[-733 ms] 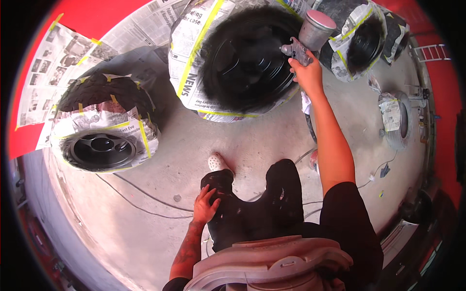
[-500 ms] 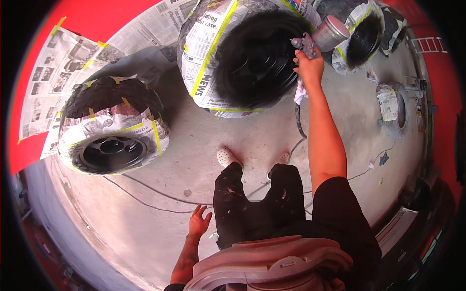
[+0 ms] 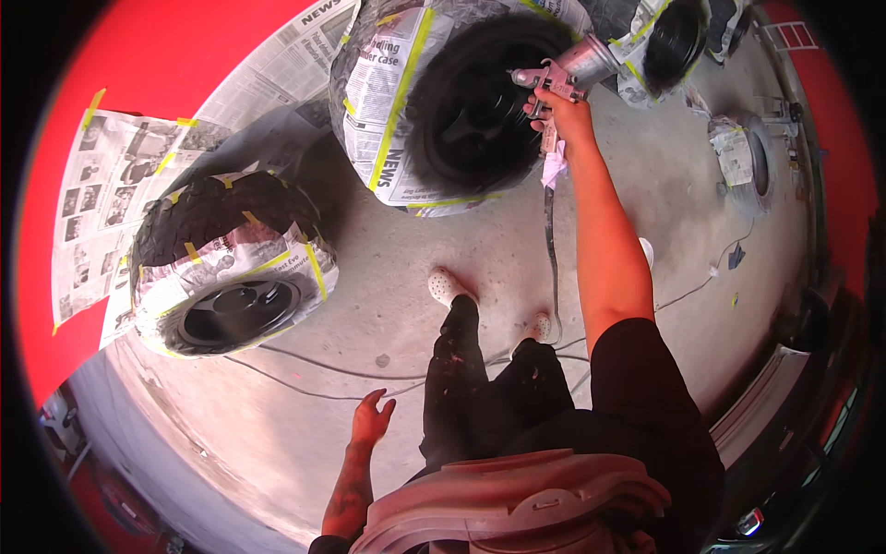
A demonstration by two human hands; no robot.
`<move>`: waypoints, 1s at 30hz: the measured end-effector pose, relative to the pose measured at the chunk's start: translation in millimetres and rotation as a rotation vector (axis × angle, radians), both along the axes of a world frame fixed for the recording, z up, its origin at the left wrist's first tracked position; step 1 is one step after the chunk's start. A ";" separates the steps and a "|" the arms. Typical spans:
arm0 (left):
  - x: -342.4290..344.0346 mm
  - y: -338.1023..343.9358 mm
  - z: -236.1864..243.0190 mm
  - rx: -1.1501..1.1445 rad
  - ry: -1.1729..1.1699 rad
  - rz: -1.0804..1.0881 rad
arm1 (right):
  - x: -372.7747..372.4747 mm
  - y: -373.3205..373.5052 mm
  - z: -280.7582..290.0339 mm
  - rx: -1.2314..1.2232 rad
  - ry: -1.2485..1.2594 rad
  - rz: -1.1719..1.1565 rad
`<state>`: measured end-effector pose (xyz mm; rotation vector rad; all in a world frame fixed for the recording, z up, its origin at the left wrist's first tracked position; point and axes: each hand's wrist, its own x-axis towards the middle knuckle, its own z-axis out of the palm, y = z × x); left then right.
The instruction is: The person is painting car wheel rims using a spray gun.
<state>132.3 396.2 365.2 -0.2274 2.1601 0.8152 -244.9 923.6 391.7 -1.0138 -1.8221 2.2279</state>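
My right hand [image 3: 559, 109] grips a metal spray gun [image 3: 568, 69] with a silver cup, its nozzle aimed left at the black rim [image 3: 475, 106] of a wheel masked with newspaper and yellow tape [image 3: 383, 102]. A hose [image 3: 552, 249] hangs from the gun down to the floor. My left hand [image 3: 371, 420] hangs free at my side above the concrete, fingers apart, holding nothing. My legs in dark trousers and white shoes [image 3: 448, 286] stand in the middle.
A second masked wheel [image 3: 231, 268] stands at the left by a red wall covered with taped newspaper sheets [image 3: 101, 203]. Two more masked wheels, one [image 3: 678, 42] at the top right and another [image 3: 748, 162] further right. Cables [image 3: 314, 369] trail across the concrete floor.
My left hand has left my thigh and dropped lower to my side. My view and right arm have shifted closer to the big wheel, with the spray gun still on its rim.
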 end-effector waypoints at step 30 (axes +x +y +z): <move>6.8 -22.8 49.0 -0.079 -0.142 0.018 | 103.9 -40.9 -126.0 0.751 0.193 -0.249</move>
